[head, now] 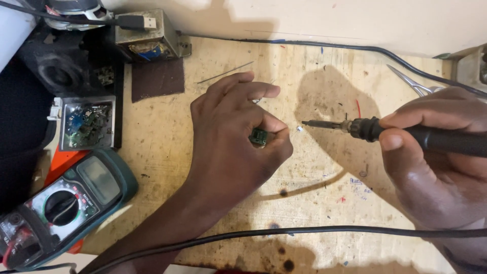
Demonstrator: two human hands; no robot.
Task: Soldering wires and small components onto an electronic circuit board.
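Observation:
My left hand (231,137) rests on a scuffed wooden bench (167,147) and pinches a small green circuit board (258,136) between thumb and fingers. My right hand (431,162) grips the black handle of a soldering iron (385,132). The iron lies level, its dark tip pointing left, a short gap away from the small board. A tiny pale part (299,129) lies on the wood just below the tip.
A teal multimeter (66,200) sits at the lower left, beside an open metal box of circuit parts (87,123). A dark sandpaper square (158,77) and a transformer (144,35) lie at the back. Tweezers (416,83) rest at upper right. Black cables (304,232) cross the bench.

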